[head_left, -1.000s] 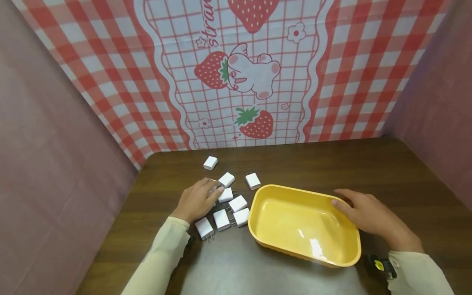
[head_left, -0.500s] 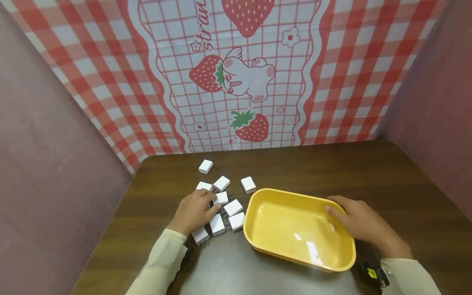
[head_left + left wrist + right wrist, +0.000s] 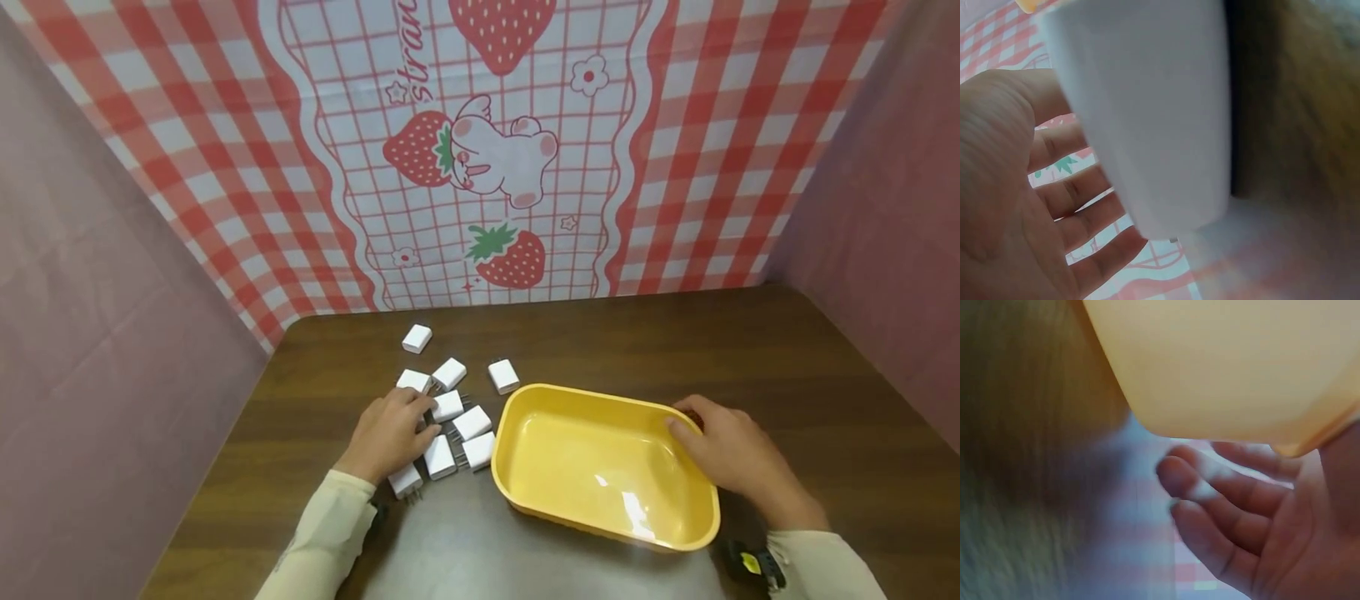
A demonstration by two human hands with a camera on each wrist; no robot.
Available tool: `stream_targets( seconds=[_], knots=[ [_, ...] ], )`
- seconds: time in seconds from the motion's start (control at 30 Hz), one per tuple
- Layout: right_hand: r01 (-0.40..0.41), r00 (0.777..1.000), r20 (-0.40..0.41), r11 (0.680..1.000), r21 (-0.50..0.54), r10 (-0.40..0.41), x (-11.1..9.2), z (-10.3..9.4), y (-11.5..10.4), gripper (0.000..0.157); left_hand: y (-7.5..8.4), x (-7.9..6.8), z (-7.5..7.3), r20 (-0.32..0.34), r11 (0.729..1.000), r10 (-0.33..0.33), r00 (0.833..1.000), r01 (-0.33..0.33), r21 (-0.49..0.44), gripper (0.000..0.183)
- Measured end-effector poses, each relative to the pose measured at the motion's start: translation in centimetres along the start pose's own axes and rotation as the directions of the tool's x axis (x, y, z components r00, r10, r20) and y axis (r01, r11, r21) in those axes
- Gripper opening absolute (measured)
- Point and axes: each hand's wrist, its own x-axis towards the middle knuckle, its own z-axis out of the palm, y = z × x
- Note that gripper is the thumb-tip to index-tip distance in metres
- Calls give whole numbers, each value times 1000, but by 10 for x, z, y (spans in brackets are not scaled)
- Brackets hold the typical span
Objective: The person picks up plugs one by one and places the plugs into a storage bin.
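Note:
On the left of the table, several white plug-in chargers (image 3: 440, 457) with metal prongs lie close together. My left hand (image 3: 386, 433) is low among them, its thumb and fingers spread to either side of a partly hidden charger (image 3: 421, 424). Whether they pinch it is hidden. In the left wrist view, a white charger (image 3: 1147, 119) close to the camera covers the fingertips of the hand (image 3: 1016, 187). My right hand (image 3: 738, 454) holds the yellow tub (image 3: 600, 523) by its far right corner, thumb inside and fingers outside. In the right wrist view, the fingers (image 3: 1229, 531) curve below the tub wall (image 3: 1229, 369).
One charger (image 3: 417, 338) lies apart near the table's back edge, and another (image 3: 503, 377) lies behind the tub's left end. A strawberry-print checked cloth (image 3: 517, 167) hangs behind the brown wooden table (image 3: 615, 342). Pink cloths (image 3: 862, 208) flank both sides.
My left hand has drawn back slightly toward me, uncovering a charger beyond its fingers. The whole scene shifted a little as the head moved. My right hand stays on the tub.

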Motion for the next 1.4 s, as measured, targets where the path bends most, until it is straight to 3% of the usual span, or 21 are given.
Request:
stream_targets(
  seconds=[0.13, 0.3, 0.63, 0.8, 1.13, 1.4],
  knots=[
    [-48, 995, -91, 998, 30, 51, -1, 3, 0, 30, 0, -4, 0, -8, 1000, 16, 1000, -16, -15, 32],
    [-72, 986, -145, 996, 54, 79, -2, 5, 1, 30, 3, -12, -1, -7, 998, 59, 998, -59, -36, 31],
    [-98, 987, -107, 973, 209, 123, -5, 1, 1, 47, 20, -23, -4, 3, 997, 69, 998, -69, -35, 39],
    [-114, 979, -144, 971, 208, 146, -6, 4, -2, 44, 25, -27, -5, 12, 999, 51, 999, -51, 1, 46],
    [-100, 948, -276, 971, 216, 159, -1, 13, -5, 45, 26, -27, -7, 27, 992, 99, 995, -101, 71, 57],
    [-109, 947, -277, 975, 194, 161, 2, 17, -2, 45, 27, -25, -6, 39, 995, 67, 997, -70, 73, 51]
  ],
)
